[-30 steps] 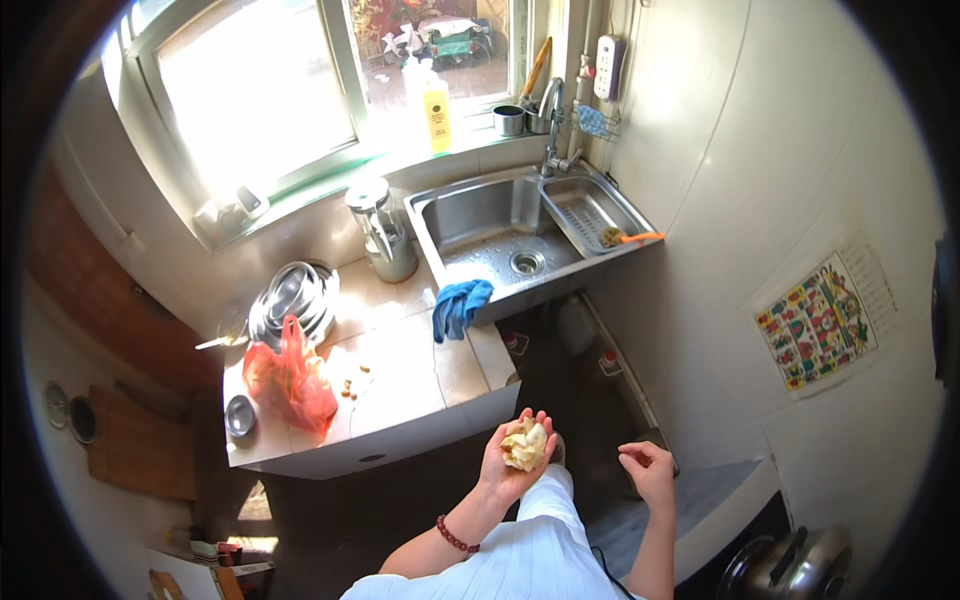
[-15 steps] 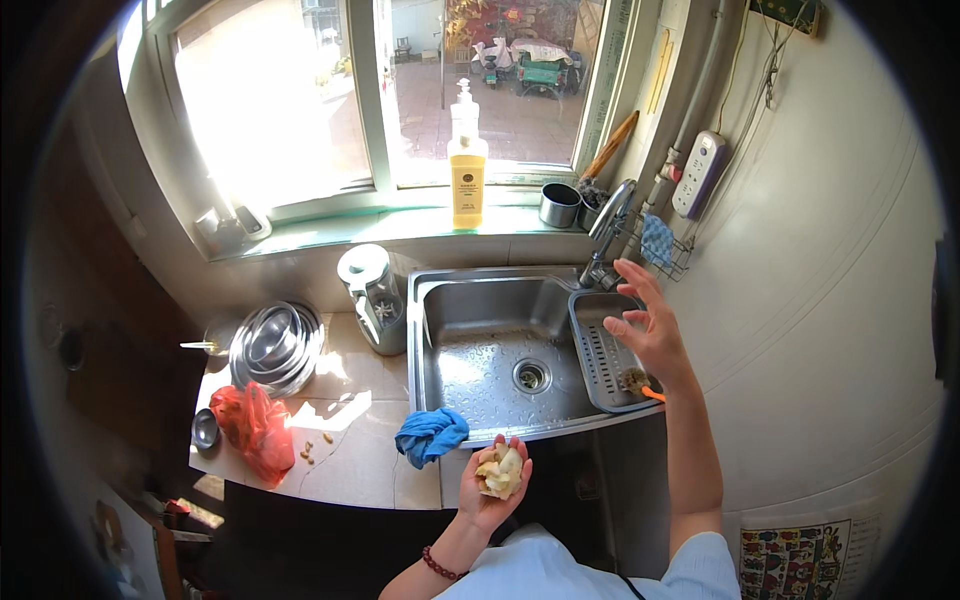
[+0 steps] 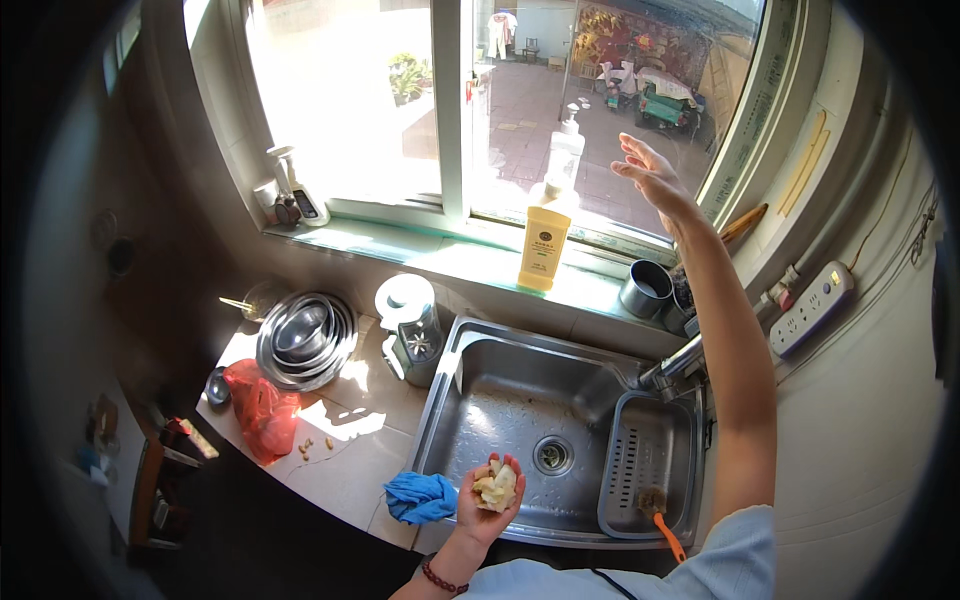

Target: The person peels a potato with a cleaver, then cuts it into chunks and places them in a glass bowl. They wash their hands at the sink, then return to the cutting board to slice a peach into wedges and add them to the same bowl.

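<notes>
My left hand (image 3: 477,522) is cupped palm up over the sink's near edge, its fingers curled round a handful of pale cream-coloured food pieces (image 3: 495,487). Their exact kind is unclear. My right hand (image 3: 655,183) is raised in front of the window with its fingers apart and nothing in it. To its left, a yellow bottle (image 3: 543,250) and a clear pump bottle (image 3: 564,155) are on the sill. Under the right forearm is the tap (image 3: 672,368), partly hidden. A crumpled blue cloth (image 3: 420,497) lies at the sink's near left corner.
The steel sink (image 3: 490,385) holds a grey perforated basket (image 3: 628,455) and an orange-handled brush (image 3: 668,535). Left of it stand a jug (image 3: 410,330), stacked metal bowls (image 3: 310,335) and a red plastic bag (image 3: 265,410). A metal cup (image 3: 647,289) is on the sill.
My right hand has risen from above the basket and tap to the window beside the bottles. The left hand still holds the pale pieces. The view has shifted and tilted.
</notes>
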